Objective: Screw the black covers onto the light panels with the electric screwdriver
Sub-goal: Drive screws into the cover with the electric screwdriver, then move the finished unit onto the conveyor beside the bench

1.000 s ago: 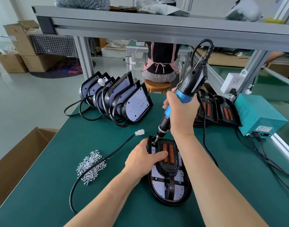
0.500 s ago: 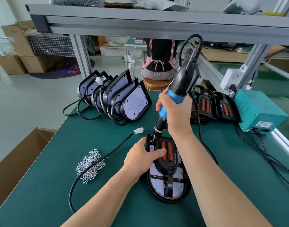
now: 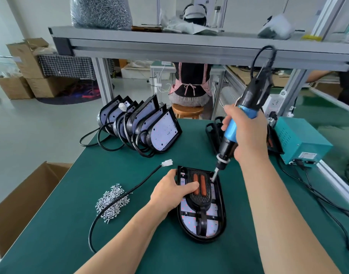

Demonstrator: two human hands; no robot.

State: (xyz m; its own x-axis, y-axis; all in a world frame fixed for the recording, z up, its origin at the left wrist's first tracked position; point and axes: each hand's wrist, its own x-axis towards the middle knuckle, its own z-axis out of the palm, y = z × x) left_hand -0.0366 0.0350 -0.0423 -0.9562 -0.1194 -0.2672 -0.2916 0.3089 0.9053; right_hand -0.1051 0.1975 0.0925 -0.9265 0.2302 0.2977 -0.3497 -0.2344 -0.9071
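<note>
Now right hand (image 3: pixel 247 135) grips the slanted screwdriver (image 3: pixel 230 132), tip down, moved to cover (image 3: pixel 203 199)'s right corner; left hand (image 3: pixel 169 191) holds panel (image 3: pixel 222 214).

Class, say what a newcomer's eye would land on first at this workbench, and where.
The blue electric screwdriver in the right hand stands mid-table, tip down on the far right corner of the black cover. The left hand holds that light panel flat; a heap of silver screws lies to its left.
</note>
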